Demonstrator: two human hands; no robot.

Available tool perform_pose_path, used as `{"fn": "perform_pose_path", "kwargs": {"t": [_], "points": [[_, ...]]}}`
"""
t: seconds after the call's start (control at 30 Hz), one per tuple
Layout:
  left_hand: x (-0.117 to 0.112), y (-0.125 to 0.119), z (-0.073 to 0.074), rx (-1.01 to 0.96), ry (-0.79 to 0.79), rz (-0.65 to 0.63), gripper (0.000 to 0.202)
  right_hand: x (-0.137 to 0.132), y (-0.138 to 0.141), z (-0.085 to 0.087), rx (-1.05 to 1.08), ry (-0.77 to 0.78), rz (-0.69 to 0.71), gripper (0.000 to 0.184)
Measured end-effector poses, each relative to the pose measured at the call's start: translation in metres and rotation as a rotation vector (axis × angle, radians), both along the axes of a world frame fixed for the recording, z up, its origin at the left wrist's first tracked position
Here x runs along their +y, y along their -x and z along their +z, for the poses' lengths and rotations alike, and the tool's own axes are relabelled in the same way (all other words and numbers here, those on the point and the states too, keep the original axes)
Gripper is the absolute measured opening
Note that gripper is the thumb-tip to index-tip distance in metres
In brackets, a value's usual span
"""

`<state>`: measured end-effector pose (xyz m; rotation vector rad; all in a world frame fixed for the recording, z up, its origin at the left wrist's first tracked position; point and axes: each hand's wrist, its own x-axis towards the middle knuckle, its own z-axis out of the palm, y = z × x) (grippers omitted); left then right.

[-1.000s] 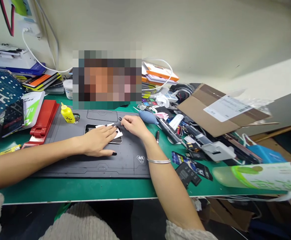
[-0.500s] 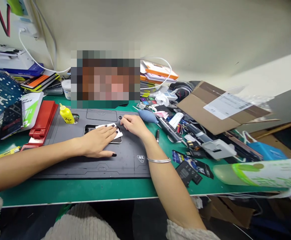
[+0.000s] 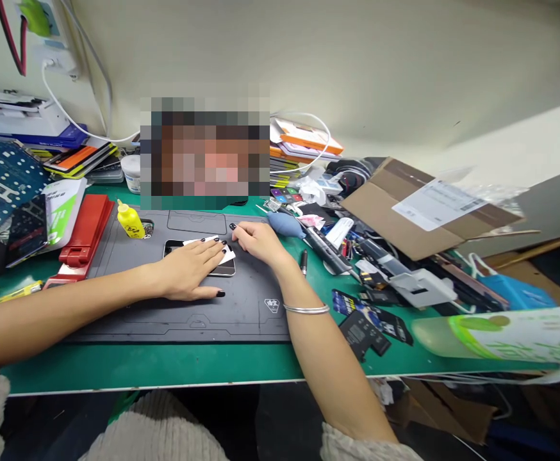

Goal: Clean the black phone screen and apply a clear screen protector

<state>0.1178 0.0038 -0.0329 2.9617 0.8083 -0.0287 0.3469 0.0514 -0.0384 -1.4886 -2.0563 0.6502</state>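
Note:
My left hand (image 3: pixel 186 269) lies flat over a black smartphone (image 3: pixel 174 248) on a dark grey work mat (image 3: pixel 255 320). Its fingers press on a strip of white film or paper (image 3: pixel 225 256) on the phone. My right hand (image 3: pixel 258 243), with a silver bangle (image 3: pixel 306 308) at the wrist, is curled just beyond the phone's upper right corner. It holds nothing that I can see. Part of the phone is hidden under my left palm.
A yellow glue bottle (image 3: pixel 130 221), a red stand (image 3: pixel 85 234), a blue air blower (image 3: pixel 284 224) and a black pen (image 3: pixel 304 261) lie around the mat. The green bench (image 3: pixel 155 368) is crowded with tools, batteries and a cardboard box (image 3: pixel 419 214).
The view sways slightly. Both hands stay in nearly the same place on the phone, and the white strip has not visibly moved.

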Motion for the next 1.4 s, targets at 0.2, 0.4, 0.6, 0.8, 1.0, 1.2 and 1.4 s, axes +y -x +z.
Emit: {"fn": "perform_pose_path", "kwargs": {"t": [0.2,0.4,0.6,0.8,1.0,1.2,1.4], "points": [[-0.018,-0.007,-0.002,-0.034,0.003,-0.122,0.085,0.0,0.001,0.0,-0.006,-0.003,-0.001,0.031],[-0.006,-0.005,0.001,0.012,-0.005,-0.036,0.082,0.0,0.0,0.001,-0.007,-0.004,0.001,0.033],[-0.009,-0.004,0.003,0.028,0.005,-0.008,0.087,0.0,0.0,0.0,-0.011,-0.002,0.003,0.033],[-0.012,-0.007,0.003,0.048,0.007,-0.06,0.084,0.0,0.0,0.0,-0.011,-0.003,-0.002,0.032],[-0.006,0.0,0.004,0.028,-0.012,0.052,0.087,-0.001,0.001,0.001,-0.007,0.003,-0.006,0.033],[-0.018,-0.003,0.001,0.006,0.002,-0.025,0.088,-0.001,0.0,0.001,-0.004,0.008,-0.008,0.031],[-0.007,-0.001,0.009,0.073,0.027,0.091,0.088,-0.001,0.001,0.003,-0.01,0.01,-0.009,0.031]]}}
